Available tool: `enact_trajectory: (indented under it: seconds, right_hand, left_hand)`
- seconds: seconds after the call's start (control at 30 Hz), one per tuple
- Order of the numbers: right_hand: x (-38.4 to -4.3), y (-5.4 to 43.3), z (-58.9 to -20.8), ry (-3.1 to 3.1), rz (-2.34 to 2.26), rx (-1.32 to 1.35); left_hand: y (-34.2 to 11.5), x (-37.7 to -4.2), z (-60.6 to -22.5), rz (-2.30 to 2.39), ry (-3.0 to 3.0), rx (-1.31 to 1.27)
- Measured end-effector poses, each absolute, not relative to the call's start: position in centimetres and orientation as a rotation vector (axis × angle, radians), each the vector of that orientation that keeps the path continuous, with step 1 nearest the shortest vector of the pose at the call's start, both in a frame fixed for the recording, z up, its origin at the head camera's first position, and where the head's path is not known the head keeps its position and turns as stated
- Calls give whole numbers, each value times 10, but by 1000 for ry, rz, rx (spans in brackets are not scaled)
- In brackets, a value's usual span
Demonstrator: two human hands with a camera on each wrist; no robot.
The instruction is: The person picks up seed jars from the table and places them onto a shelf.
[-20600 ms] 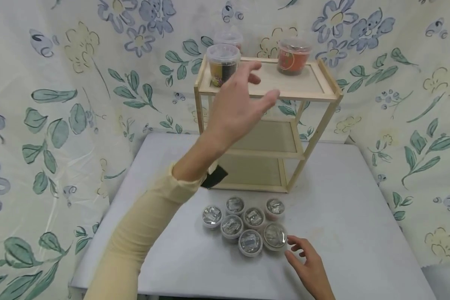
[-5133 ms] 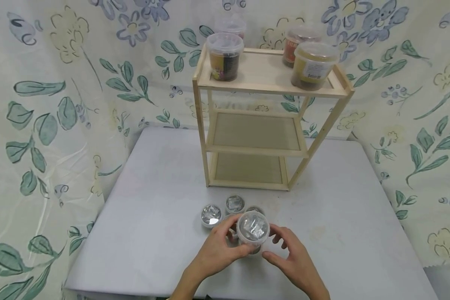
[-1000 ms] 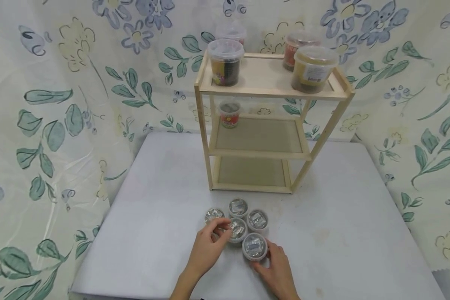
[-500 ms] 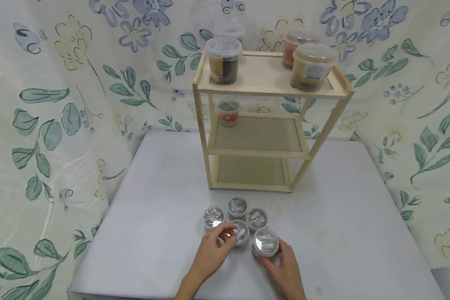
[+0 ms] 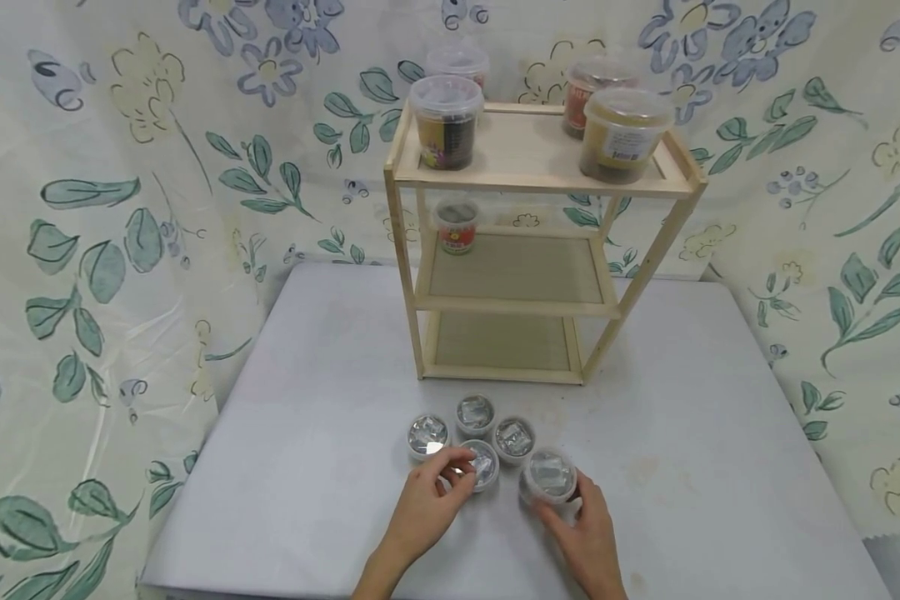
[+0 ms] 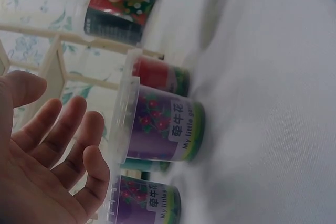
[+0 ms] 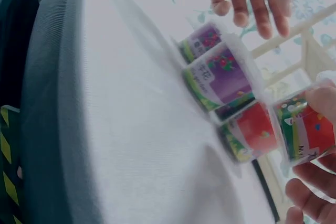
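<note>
My right hand (image 5: 588, 533) grips a clear-lidded plastic tub (image 5: 550, 473) by its side. In the right wrist view this tub (image 7: 310, 129) has a red label and is tilted, held off the table. My left hand (image 5: 423, 504) holds nothing; its fingers are loosely bent over the near edge of a lidded tub (image 5: 483, 467). The left wrist view shows a purple-labelled tub (image 6: 168, 124) beside those fingers, whether touching I cannot tell. More tubs stand close by: one at left (image 5: 427, 435), one behind (image 5: 475, 414) and one at right (image 5: 515, 439).
Behind the tubs stands a three-tier wooden shelf (image 5: 506, 310). Its top tier bears several tubs, among them a yellow-and-black one (image 5: 446, 129) and a yellow one (image 5: 624, 137). A red-labelled tub (image 5: 457, 229) sits at the middle tier's left. Floral cloth (image 5: 157, 167) surrounds the white table (image 5: 330, 400).
Over the last second, my right hand has drawn its tub rightward, away from the group. Since the oldest frame, a yellow tub has appeared on the top tier and a red-labelled one on the middle tier.
</note>
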State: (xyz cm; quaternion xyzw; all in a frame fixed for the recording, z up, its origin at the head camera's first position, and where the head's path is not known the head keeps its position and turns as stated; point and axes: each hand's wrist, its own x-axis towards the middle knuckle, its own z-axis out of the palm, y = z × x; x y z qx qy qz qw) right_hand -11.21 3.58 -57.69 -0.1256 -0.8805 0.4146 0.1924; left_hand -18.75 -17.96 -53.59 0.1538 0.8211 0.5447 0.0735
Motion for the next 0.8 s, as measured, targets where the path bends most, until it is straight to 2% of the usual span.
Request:
enact_trajectory:
  seconds: [0.6,0.8]
  right_hand:
    - [-112,36,-555,-2444,1171,-417]
    - [-111,33,-546,-2424,1217,-406]
  left_hand:
    - [-177,-185,-534,1619,2440,498]
    - [-173,-182,-532,1622,2386,595]
